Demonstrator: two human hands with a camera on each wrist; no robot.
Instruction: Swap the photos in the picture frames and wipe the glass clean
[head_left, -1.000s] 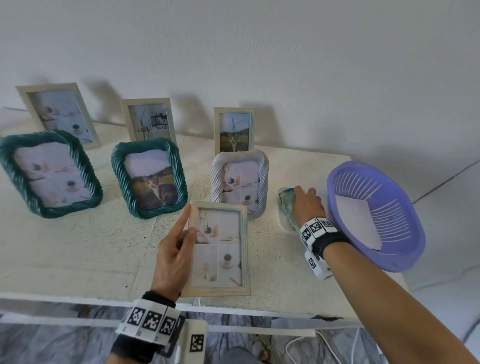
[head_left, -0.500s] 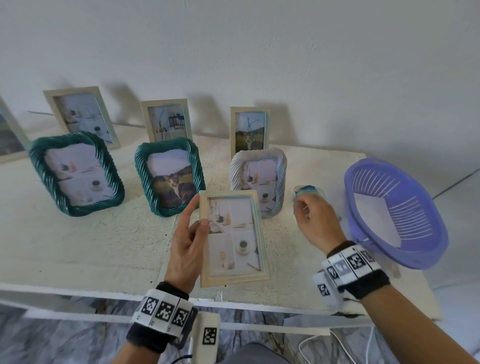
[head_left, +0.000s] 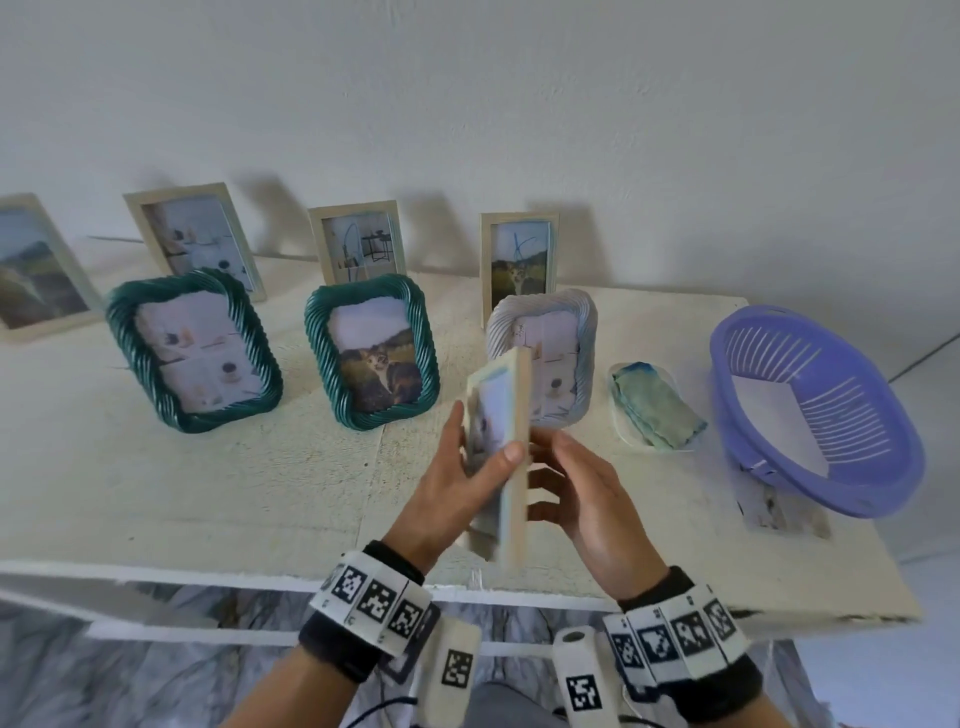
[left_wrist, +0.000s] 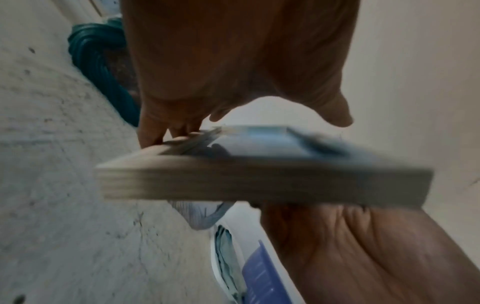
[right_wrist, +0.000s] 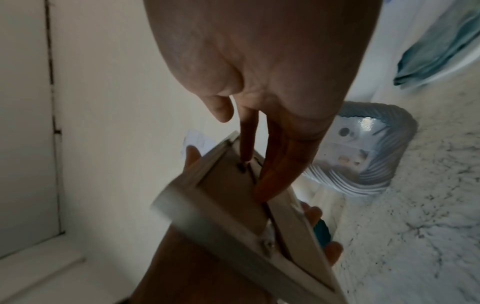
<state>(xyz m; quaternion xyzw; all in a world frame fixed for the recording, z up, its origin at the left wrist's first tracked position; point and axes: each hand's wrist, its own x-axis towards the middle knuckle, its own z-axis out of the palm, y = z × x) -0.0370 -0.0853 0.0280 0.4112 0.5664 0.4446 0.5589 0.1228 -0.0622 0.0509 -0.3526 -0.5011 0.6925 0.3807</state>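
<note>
I hold a light wooden picture frame (head_left: 515, 457) above the table's front edge, turned almost edge-on to the head view. My left hand (head_left: 457, 483) grips it, thumb across the glass side and fingers round the far edge. My right hand (head_left: 576, 493) reaches to its back; in the right wrist view straight fingers (right_wrist: 275, 170) touch the brown backing board (right_wrist: 233, 195). The left wrist view shows the frame (left_wrist: 259, 179) blurred. A folded blue-green cloth (head_left: 657, 410) lies on a small white dish to the right, with no hand on it.
A white twisted frame (head_left: 582, 332) stands just behind the held one. Two green twisted frames (head_left: 192, 348) (head_left: 371, 358) stand to the left, and several wooden frames lean on the wall. A purple basket (head_left: 810, 410) sits tilted at the right, over a paper (head_left: 779, 512).
My right hand left the cloth on its dish and came to the back of the wooden frame. My left hand lifted the frame and turned it from facing me to edge-on.
</note>
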